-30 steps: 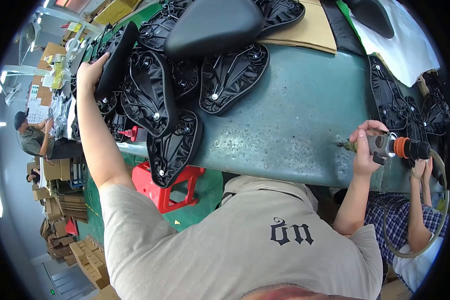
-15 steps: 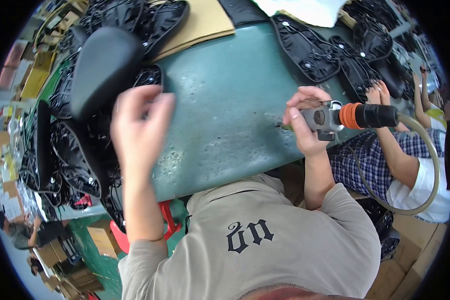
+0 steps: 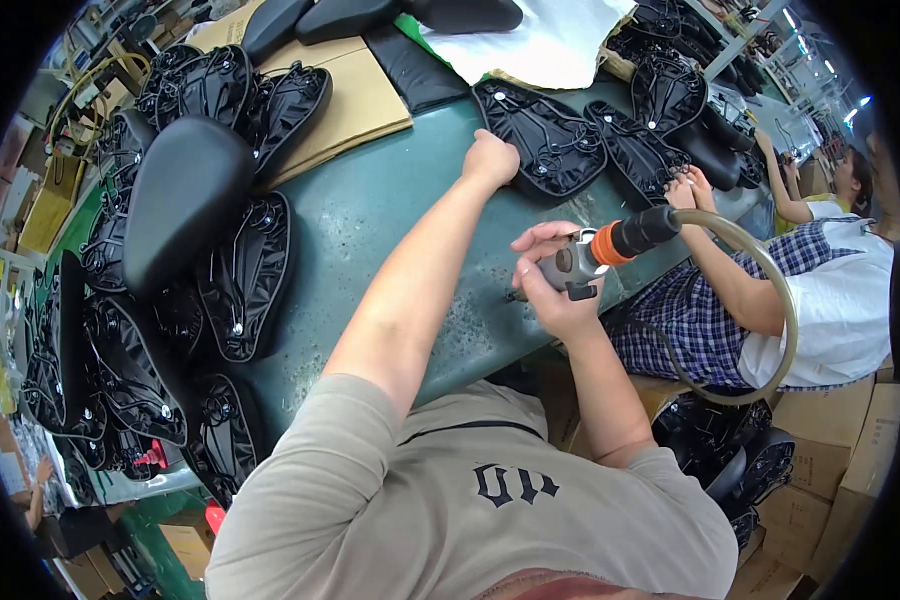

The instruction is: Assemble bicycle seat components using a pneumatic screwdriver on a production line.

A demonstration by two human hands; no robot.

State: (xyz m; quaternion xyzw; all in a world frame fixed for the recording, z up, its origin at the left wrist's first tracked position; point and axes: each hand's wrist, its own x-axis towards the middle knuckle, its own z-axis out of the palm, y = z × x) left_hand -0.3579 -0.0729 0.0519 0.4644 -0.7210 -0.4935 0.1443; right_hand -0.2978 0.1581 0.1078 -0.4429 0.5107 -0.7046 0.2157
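My left hand (image 3: 492, 160) reaches far across the green table, its fingers closed at the near left edge of an upside-down black bicycle saddle (image 3: 545, 145). The saddle's underside shows folded black cover material and metal rails. In my right hand (image 3: 562, 305), above the table's near right part, is a grey metal air tool (image 3: 570, 265). An orange and black coupling (image 3: 625, 238) joins it to a clear hose (image 3: 785, 300) that loops down on the right. The tool's tip is partly hidden by my fingers.
Several black saddles (image 3: 188, 205) pile up on the left. Cardboard sheets (image 3: 360, 110) and a white sheet (image 3: 530, 50) lie at the back. More saddles (image 3: 635, 150) lie on the right, where a co-worker's hands (image 3: 690, 190) work. Cartons (image 3: 810, 440) stand at lower right.
My left hand has moved from beside the left pile, far and to the right, onto the saddle. The air tool in my right hand appears further left as the view has turned right.
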